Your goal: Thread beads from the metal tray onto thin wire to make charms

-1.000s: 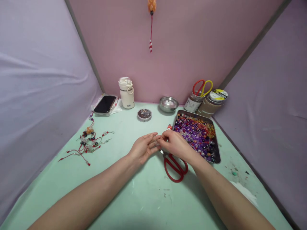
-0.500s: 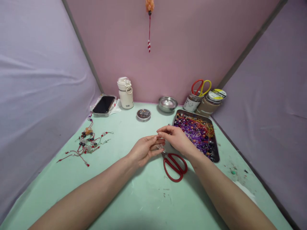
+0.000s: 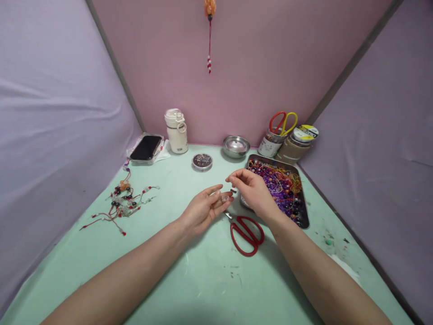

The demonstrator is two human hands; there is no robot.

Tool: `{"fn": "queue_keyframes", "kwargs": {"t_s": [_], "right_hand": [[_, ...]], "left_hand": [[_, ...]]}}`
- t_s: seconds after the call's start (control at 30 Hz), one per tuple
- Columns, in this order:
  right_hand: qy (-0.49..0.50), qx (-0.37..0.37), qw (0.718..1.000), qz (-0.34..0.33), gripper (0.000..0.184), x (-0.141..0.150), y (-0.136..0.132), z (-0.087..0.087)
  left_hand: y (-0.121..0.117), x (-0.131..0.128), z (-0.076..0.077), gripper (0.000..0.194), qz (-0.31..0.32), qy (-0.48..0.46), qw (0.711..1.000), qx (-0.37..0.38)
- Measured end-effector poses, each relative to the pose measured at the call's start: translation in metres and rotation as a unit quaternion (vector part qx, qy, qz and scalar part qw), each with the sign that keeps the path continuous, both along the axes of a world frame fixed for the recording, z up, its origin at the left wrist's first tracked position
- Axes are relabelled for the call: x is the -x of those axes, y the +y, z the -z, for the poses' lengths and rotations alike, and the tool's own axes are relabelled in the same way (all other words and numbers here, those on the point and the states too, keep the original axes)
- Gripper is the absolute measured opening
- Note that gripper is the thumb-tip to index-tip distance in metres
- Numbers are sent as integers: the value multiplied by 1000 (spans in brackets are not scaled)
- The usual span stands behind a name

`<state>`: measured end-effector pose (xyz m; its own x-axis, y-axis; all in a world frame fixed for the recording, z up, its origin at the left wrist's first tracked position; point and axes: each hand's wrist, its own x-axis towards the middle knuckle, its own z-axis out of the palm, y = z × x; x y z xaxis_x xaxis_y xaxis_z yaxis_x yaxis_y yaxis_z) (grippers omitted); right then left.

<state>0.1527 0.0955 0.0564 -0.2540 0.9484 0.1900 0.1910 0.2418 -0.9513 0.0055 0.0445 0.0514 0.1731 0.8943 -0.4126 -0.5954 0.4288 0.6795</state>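
My left hand [image 3: 207, 210] is turned palm up, its fingers stretched to the right. A few clear beads [image 3: 225, 198] lie against those fingers, held in the hand. To its right, my right hand [image 3: 250, 187] has thumb and forefinger pinched together; what is in the pinch is too small to make out. Just below that pinch shows a small dark red piece [image 3: 233, 191], close to the left fingertips. Red-handled scissors [image 3: 248, 234] lie on the table below the hands, blades pointing up and left.
A metal tray [image 3: 306, 212] of mixed beads and cords lies right of my right hand. Strung beads [image 3: 123, 198] lie at left. Along the back are a phone [image 3: 147, 148], a white bottle [image 3: 177, 133], a round case [image 3: 202, 161], a steel bowl [image 3: 236, 146] and jars [image 3: 269, 146].
My hands were touching at the fingertips and have parted slightly. The right pinch has moved a little to the right and up, and the left fingers have opened out, showing the beads.
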Motion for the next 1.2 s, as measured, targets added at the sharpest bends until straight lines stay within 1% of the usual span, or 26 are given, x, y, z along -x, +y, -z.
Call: {"fn": "queue_keyframes", "kwargs": {"t_s": [0.17, 0.3, 0.4, 0.57, 0.7, 0.77, 0.87, 1.07, 1.13, 1.2], "right_hand": [[72, 15, 997, -32, 16, 1, -4, -3], [91, 13, 995, -34, 15, 3, -6, -6], [84, 2, 996, -38, 13, 4, -8, -9], [39, -17, 998, -37, 8, 3, -11, -12], [5, -23, 999, -46, 9, 2, -12, -13], [-20, -47, 998, -40, 11, 1, -13, -13], [-78, -117, 990, -29, 13, 1, -14, -15], [-173, -254, 950, -59, 16, -5, -13, -22], [-195, -282, 937, -63, 16, -7, -13, -24], [-209, -293, 931, -66, 16, -9, -13, -26]], "left_hand": [[-1, -1, 0, 46, -17, -10, 1000, -10], [-1, 1, -1, 55, 0, -1, 999, -36], [-1, 1, 0, 54, 6, 4, 999, -45], [0, 1, 3, 48, -8, 16, 998, -57], [2, 1, 2, 50, -18, 23, 998, -51], [3, 1, 1, 53, -29, 29, 998, -44], [3, 2, -1, 56, -40, 37, 997, -45], [6, 6, 0, 54, -46, 36, 996, -74], [8, 8, 1, 51, -50, 33, 995, -81], [9, 10, 0, 45, -50, 30, 995, -81]]}}
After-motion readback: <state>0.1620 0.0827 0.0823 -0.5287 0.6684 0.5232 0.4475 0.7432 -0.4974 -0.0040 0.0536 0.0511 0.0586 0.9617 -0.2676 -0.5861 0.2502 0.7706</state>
